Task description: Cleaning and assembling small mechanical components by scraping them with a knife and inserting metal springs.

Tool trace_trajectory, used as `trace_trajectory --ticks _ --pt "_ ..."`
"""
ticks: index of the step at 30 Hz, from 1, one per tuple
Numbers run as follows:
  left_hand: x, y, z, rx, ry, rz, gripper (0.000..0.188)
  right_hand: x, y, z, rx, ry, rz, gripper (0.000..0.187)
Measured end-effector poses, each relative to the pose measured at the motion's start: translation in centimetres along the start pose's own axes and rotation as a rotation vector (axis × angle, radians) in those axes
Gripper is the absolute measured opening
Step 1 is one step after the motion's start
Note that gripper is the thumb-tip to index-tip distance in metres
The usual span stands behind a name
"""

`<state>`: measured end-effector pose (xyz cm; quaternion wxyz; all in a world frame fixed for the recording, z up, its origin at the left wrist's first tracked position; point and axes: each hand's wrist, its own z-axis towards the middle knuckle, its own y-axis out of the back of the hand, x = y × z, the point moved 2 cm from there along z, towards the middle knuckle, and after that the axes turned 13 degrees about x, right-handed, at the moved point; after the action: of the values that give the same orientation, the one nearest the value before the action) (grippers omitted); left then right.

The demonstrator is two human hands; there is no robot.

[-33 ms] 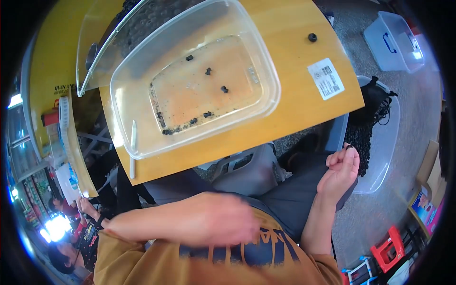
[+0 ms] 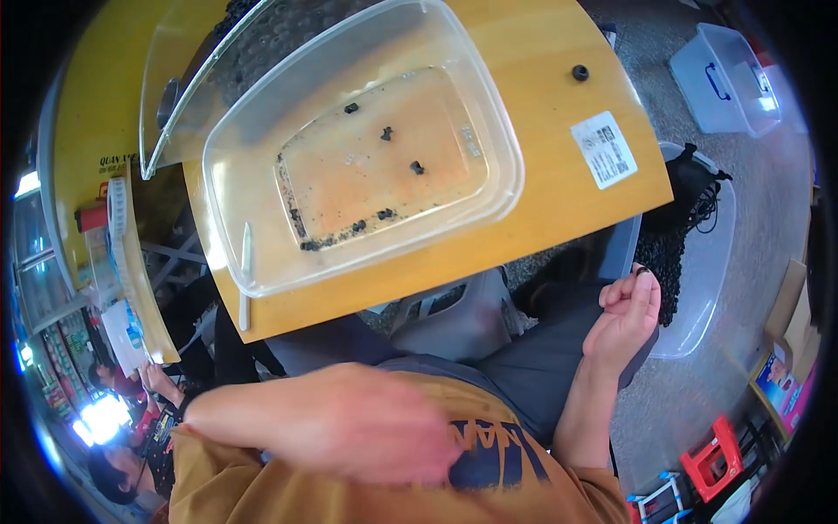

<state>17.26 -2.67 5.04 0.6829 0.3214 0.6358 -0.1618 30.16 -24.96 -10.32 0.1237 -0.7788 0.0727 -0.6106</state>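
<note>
My left hand [image 2: 397, 437] is smeared by motion in front of my brown shirt, and its fingers cannot be made out. On the right, above my knee, my right hand [image 2: 621, 310] is closed. Its thumb and forefinger pinch a small black piece [image 2: 644, 271]. Right beside that hand is a clear tub [image 2: 720, 262] on the floor with many small black pieces [image 2: 670, 293] and a black bag [image 2: 685, 188]. On the yellow table [image 2: 559, 131] stands a clear plastic container [image 2: 515, 179] with several black bits [image 2: 387, 134] and dark crumbs on its bottom.
Another clear container [image 2: 161, 140], full of black round parts [image 2: 279, 44], stands at the far left. A slim white tool [image 2: 245, 271] lies by the near corner. A black round part [image 2: 580, 72] and a white label [image 2: 604, 150] are on the table's right. A red stool [image 2: 711, 458] stands lower right.
My left hand has shifted slightly left and down across the shirt. My right hand stays in place with the small black piece.
</note>
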Motion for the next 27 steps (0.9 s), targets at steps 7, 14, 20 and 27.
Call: trace_trajectory --ticks 7,14,20,27 --pt "3.0 12.2 2.5 -0.312 0.486 0.660 0.009 -1.0 -2.6 1.1 0.047 -0.083 -0.027 0.019" --pt "9.0 12.8 4.4 -0.166 0.494 0.826 0.012 -1.1 -2.8 1.3 0.036 -0.077 -0.011 0.021" --pt "9.8 12.4 5.4 -0.200 0.488 0.807 0.011 -0.7 -2.1 1.1 0.042 -0.058 0.053 0.019" --pt "9.6 12.1 6.1 -0.129 0.571 0.823 0.009 -0.1 -1.8 0.5 0.050 -0.058 0.068 0.020"
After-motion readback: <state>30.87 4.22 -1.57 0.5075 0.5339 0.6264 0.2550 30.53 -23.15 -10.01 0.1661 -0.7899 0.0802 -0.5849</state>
